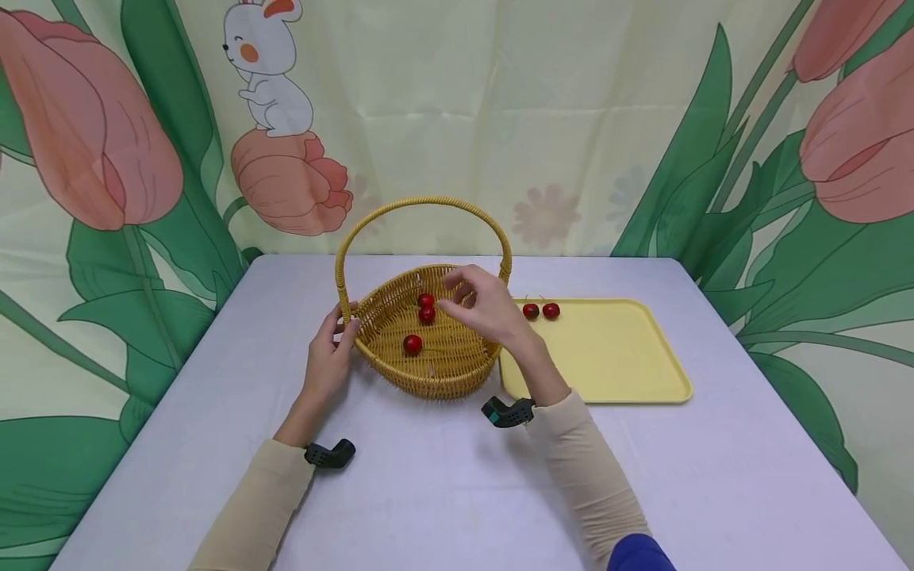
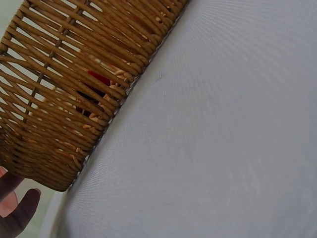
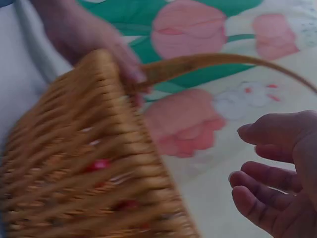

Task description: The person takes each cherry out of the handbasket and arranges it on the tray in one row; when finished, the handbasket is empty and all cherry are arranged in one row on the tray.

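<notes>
A brown wicker basket (image 1: pixel 435 386) with a tall arched handle stands on the table. Inside it lie three red cherries, two close together at the back and one cherry (image 1: pixel 412 344) nearer the front left. My left hand (image 1: pixel 328 357) grips the basket's left side where the handle meets the rim, thumb on the near side. Above the basket's right part is my right hand (image 1: pixel 485 305), its fingers loosely bent with nothing between them. In the right wrist view the fingers (image 3: pixel 257 201) are spread apart from the thumb, beside the basket wall (image 3: pixel 89 148).
A yellow rectangular tray (image 1: pixel 607 357) lies right of the basket, its left edge close to the basket. Two cherries (image 1: pixel 551 311) sit at its back left corner. Behind the white-covered table (image 1: pixel 414 492) hangs a printed curtain (image 1: pixel 443 119) with tulips and a rabbit.
</notes>
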A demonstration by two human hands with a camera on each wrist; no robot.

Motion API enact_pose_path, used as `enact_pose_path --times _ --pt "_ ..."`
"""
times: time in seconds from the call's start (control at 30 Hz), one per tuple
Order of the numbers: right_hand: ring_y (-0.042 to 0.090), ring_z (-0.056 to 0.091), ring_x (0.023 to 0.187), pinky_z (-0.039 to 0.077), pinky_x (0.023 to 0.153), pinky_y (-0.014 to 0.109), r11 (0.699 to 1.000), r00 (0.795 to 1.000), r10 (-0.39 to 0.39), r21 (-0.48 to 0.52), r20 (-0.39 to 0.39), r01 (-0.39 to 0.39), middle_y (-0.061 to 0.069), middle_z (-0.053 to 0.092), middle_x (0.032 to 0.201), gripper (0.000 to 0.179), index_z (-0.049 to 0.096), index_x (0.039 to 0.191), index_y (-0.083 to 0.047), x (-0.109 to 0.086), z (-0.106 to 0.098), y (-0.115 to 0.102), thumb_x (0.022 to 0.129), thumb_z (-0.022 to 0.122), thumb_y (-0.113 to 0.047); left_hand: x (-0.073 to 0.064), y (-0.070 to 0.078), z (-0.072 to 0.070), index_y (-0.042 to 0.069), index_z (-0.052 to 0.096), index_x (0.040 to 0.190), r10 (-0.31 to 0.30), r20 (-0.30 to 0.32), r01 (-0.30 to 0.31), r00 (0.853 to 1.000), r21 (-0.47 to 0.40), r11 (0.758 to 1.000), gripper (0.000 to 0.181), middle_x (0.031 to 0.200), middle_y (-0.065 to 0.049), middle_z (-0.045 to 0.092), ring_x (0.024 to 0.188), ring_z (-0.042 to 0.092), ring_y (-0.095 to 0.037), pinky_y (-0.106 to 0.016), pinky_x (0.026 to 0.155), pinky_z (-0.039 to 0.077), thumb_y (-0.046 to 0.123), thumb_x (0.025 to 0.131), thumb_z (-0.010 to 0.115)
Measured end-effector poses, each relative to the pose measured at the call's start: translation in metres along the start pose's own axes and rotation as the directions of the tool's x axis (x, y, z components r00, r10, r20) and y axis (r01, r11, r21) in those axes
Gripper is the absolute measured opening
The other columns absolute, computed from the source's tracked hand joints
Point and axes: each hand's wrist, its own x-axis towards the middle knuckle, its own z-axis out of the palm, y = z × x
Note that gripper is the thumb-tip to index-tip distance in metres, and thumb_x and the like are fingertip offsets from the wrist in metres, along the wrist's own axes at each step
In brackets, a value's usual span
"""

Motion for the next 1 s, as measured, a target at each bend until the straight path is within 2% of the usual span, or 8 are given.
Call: enact_pose_path --times 0.2,0.43,0.5,0.57,0.7,0.73,0.8,1.0 --pt "0.022 0.067 0.095 0.056 0.079 0.03 0.996 0.979 0.068 -0.076 0.191 -0.054 0.014 0.065 0.123 0.04 0.062 0.126 -0.003 0.006 0.036 0.016 0.091 0.074 -0.018 -0.001 0.001 0.002 0.024 0.045 0.15 -0.002 0.003 0.002 1.0 -0.005 1.0 0.046 0.151 -0.005 0.049 0.116 0.058 -0.022 -0.017 0.078 0.046 0.04 0.106 0.047" --pt "0.026 0.064 0.106 0.054 0.091 0.037 0.991 0.955 0.088 -0.126 0.282 -0.054 0.016 0.065 0.127 0.045 0.06 0.132 -0.004 0.008 0.053 0.019 0.092 0.073 -0.02 0.001 0.002 0.004 0.026 0.046 0.148 0.002 0.001 -0.002 1.0 0.006 1.0 0.046 0.15 -0.002 0.05 0.115 0.057 -0.019 -0.02 0.077 0.047 0.044 0.106 0.046" --pt "0.028 0.063 0.113 0.052 0.097 0.039 0.986 0.943 0.09 -0.16 0.321 -0.039 0.015 0.064 0.132 0.046 0.059 0.135 -0.005 0.009 0.054 0.018 0.093 0.072 -0.02 0.001 0.002 0.003 0.026 0.047 0.148 0.002 0.001 -0.002 1.0 0.003 1.0 0.046 0.15 -0.003 0.05 0.114 0.057 -0.02 -0.02 0.076 0.047 0.044 0.106 0.046" --pt "0.029 0.059 0.124 0.048 0.105 0.041 0.979 0.918 0.084 -0.205 0.388 -0.003 0.013 0.06 0.139 0.049 0.057 0.14 -0.008 0.009 0.056 0.018 0.095 0.07 -0.022 0.002 0.002 0.002 0.026 0.047 0.148 0.004 0.002 -0.004 1.0 0.002 1.0 0.045 0.149 -0.003 0.051 0.113 0.057 -0.02 -0.02 0.076 0.047 0.043 0.106 0.046" --pt "0.029 0.046 0.139 0.037 0.117 0.044 0.961 0.837 0.086 -0.266 0.54 0.072 0.01 0.051 0.15 0.051 0.052 0.146 -0.014 0.008 0.059 0.018 0.099 0.065 -0.025 0.002 0.003 0.001 0.025 0.047 0.148 0.005 0.002 -0.005 1.0 0.01 1.0 0.046 0.15 -0.004 0.051 0.114 0.057 -0.02 -0.02 0.076 0.047 0.043 0.106 0.046" --pt "0.029 0.048 0.138 0.038 0.116 0.044 0.961 0.822 0.087 -0.266 0.563 0.081 0.011 0.051 0.148 0.05 0.053 0.146 -0.013 0.007 0.059 0.018 0.098 0.066 -0.024 0.002 0.003 0.0 0.025 0.047 0.148 0.005 0.0 -0.005 1.0 0.01 1.0 0.046 0.15 -0.004 0.051 0.114 0.058 -0.02 -0.02 0.077 0.047 0.043 0.106 0.047" --pt "0.028 0.053 0.131 0.042 0.112 0.042 0.964 0.808 0.093 -0.257 0.582 0.074 0.011 0.056 0.142 0.045 0.058 0.141 -0.012 0.007 0.061 0.019 0.097 0.067 -0.021 0.002 0.003 0.0 0.025 0.047 0.148 0.001 -0.001 -0.001 1.0 0.01 1.0 0.046 0.15 -0.003 0.051 0.115 0.058 -0.02 -0.019 0.077 0.047 0.043 0.106 0.047" --pt "0.021 0.06 0.109 0.05 0.098 0.037 0.967 0.806 0.128 -0.252 0.577 0.027 0.007 0.066 0.118 0.025 0.068 0.119 -0.01 0.007 0.063 0.02 0.094 0.071 -0.012 0.001 0.0 -0.001 0.024 0.046 0.149 -0.007 -0.003 0.007 1.0 0.0 1.0 0.046 0.15 -0.003 0.05 0.115 0.058 -0.02 -0.019 0.077 0.047 0.041 0.106 0.047"
